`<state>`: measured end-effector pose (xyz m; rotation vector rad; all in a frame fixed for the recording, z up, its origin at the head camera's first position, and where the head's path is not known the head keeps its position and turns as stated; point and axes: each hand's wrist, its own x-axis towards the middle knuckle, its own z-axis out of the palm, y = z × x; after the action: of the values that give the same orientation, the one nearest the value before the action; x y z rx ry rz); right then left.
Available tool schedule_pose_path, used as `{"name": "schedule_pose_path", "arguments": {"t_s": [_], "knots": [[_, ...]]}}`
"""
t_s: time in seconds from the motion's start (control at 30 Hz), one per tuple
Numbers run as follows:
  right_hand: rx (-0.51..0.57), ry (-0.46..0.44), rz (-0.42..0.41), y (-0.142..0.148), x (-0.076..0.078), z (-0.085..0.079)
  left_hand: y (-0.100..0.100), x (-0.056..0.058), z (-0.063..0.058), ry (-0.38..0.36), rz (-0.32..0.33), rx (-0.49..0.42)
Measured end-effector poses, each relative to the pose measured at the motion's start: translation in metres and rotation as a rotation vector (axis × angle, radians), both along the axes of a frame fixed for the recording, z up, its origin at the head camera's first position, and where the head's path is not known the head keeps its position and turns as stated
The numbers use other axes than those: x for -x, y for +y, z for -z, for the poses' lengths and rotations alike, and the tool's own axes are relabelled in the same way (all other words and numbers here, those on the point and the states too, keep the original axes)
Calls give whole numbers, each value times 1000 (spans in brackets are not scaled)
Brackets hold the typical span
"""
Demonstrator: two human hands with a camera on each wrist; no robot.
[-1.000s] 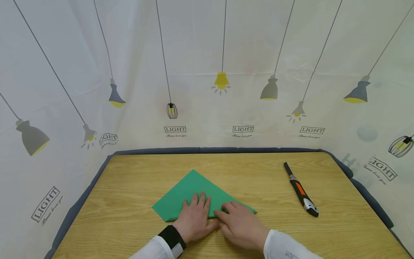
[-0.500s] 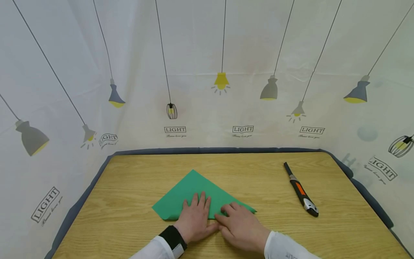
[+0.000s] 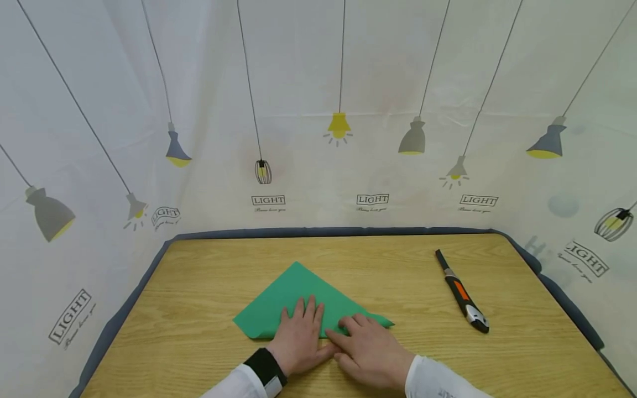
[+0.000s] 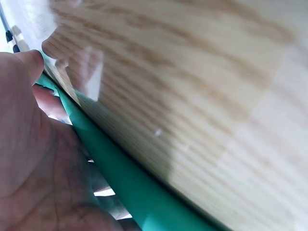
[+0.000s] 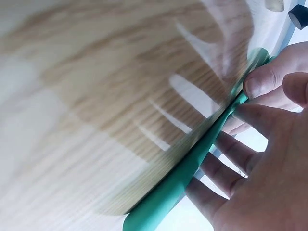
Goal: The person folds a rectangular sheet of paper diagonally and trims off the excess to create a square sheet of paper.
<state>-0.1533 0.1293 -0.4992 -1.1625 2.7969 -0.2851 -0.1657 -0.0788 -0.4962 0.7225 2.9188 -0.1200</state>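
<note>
In the head view a sheet of green paper, folded into a triangle-like shape, lies on the table with its folded edge toward the person. My left hand rests flat on its middle, fingers spread and thumb out along the near edge. Beside it, my right hand touches the near edge with its index finger, its other fingers lightly bent on the right part of the sheet. The paper's right corner bulges up a little. Both wrist views show the rounded fold of the green paper low over the wood.
A black utility knife with an orange inlay lies on the right side of the wooden table. Dark padding edges the tabletop, and a white curtain printed with lamps hangs behind and around it.
My right index fingertip has slid slightly left along the paper's near edge, and the right corner bulges more. The left hand stays in place on the sheet.
</note>
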Motion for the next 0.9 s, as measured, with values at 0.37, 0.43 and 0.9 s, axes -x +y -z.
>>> {"name": "schedule_pose_path", "arguments": {"t_s": [0.37,0.43,0.9], "knots": [[29,76,7,-13,2,3,0,-1,3,36,16,44],[24,75,11,-14,2,1,0,-1,2,30,18,40],[28,99,-39,-9,-5,-4,-1,0,4,17,6,7]]}}
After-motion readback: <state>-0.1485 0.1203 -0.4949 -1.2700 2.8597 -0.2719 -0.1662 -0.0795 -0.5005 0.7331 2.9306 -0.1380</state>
